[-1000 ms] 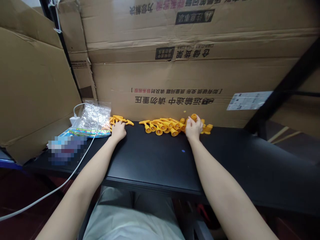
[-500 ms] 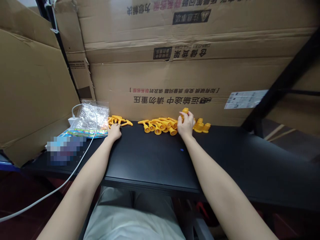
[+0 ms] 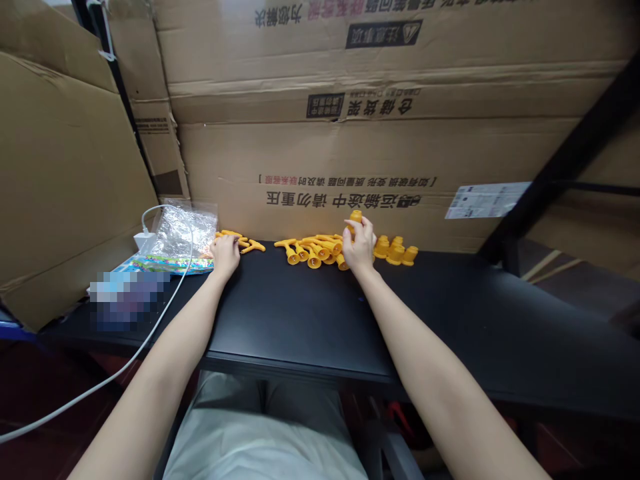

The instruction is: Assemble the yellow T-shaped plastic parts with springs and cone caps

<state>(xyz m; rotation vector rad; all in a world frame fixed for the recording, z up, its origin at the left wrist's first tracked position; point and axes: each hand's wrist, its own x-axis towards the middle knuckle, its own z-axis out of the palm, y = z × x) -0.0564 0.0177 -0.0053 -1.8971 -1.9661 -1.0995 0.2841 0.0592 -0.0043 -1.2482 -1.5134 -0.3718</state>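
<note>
My right hand (image 3: pixel 359 248) is closed around a yellow flared plastic cup (image 3: pixel 355 217), its narrow ribbed end pointing up. Below and left of that hand lies a pile of yellow horn-shaped pieces (image 3: pixel 313 260), each a flared cup joined to a T-shaped handle. Several loose yellow cups (image 3: pixel 395 253) stand to its right. At the left, my left hand (image 3: pixel 226 257) is closed in a pinch over loose yellow T-shaped handles (image 3: pixel 254 246). A small dark tip shows at its fingertips, but what it grips is mostly hidden.
All of this rests on a black tabletop (image 3: pixel 300 313). Printed cardboard (image 3: pixel 350 153) walls the back, and another cardboard panel (image 3: pixel 70 187) the left. A clear plastic bag (image 3: pixel 185 230) lies beside my left hand, with a white cable (image 3: pixel 145 347) crossing in front.
My right hand has shifted slightly left with the yellow cup, revealing more of the loose cups. My left hand has risen a little, its fingers drawn together above the handles.
</note>
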